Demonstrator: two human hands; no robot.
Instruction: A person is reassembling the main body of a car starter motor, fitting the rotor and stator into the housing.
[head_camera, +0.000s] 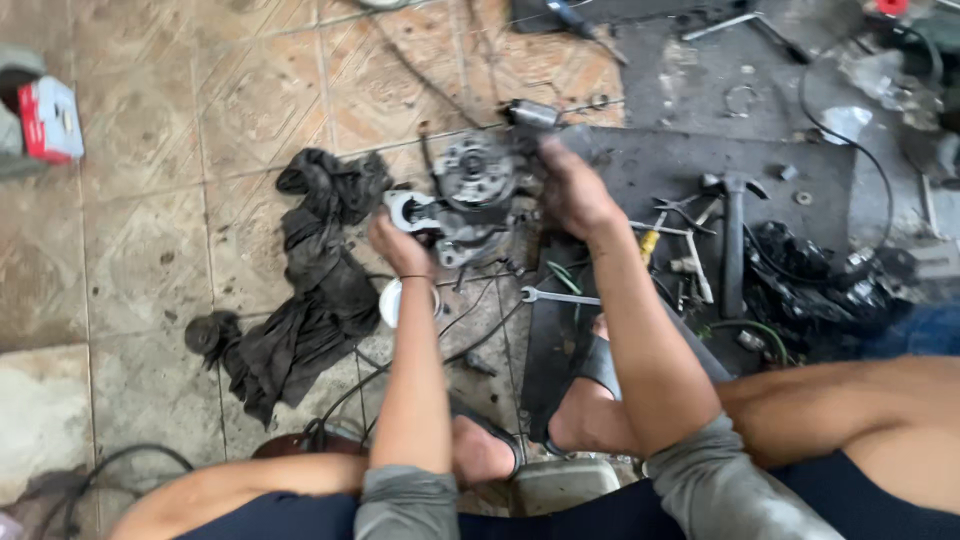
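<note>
A grey metal engine part (472, 200), round and ribbed, stands on the tiled floor between my hands. My left hand (400, 245) grips a silver wrench (412, 211) whose ring end sits against the part's left side. My right hand (572, 190) is closed over the part's upper right edge, holding it. My bare knees and sandalled feet (590, 385) frame the bottom of the view.
A dark oily rag (310, 290) lies left of the part. A hammer (735, 235), a spanner (560, 297), a yellow-handled screwdriver (648, 243) and small tools lie on a black mat (700, 160) at right. Black cables cross the floor. A red and white box (50, 120) sits far left.
</note>
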